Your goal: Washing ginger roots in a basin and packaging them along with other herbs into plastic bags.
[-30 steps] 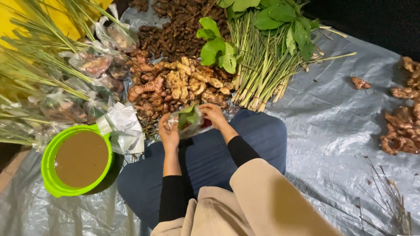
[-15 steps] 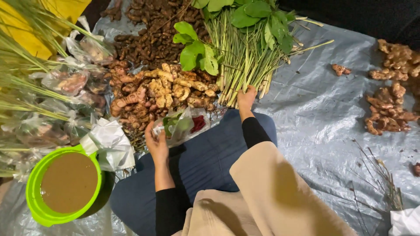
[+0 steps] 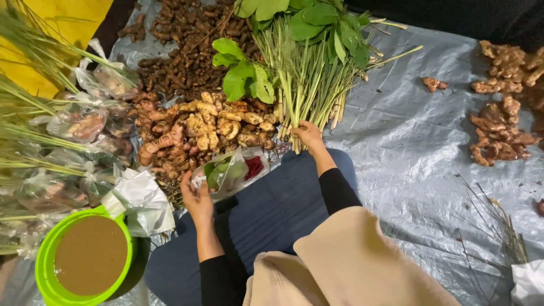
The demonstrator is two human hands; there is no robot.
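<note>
Nearest, at the lower left corner of the grey tarp [image 3: 408,141], a lime-green tub [image 3: 42,272] of brown paste, with crumpled white plastic [image 3: 141,195] just beside it. Above the blue-clad lap, left hand [image 3: 197,195] closed around the near edge of a clear plastic bag [image 3: 229,170] holding green leaves and something red; thumb on top, fingers underneath, bag mouth toward the roots. Likely light, limp and slippery, so best pinched at the gathered film rather than the bulging middle, lest the leaves bruise or spill. A little farther, right hand [image 3: 309,136] curled loosely over the cut ends of the lemongrass bundle [image 3: 309,85]; whether fully clenched on stalks or only touching, hard to tell. Stalks probably firm and fibrous, fairly stiff, easiest drawn out by the pale thick bases, not by the thin tops. Between both hands, a heap of pale ginger-like roots [image 3: 198,127], knobbly and hard by the look of it. Beyond, dark small rhizomes [image 3: 181,45] toward the far edge, broad green leaves [image 3: 294,22] over the stalk tops. Along the left edge, filled clear packets [image 3: 79,122] and long grass blades. Well apart on the right edge, more knobbly roots [image 3: 501,124].
</note>
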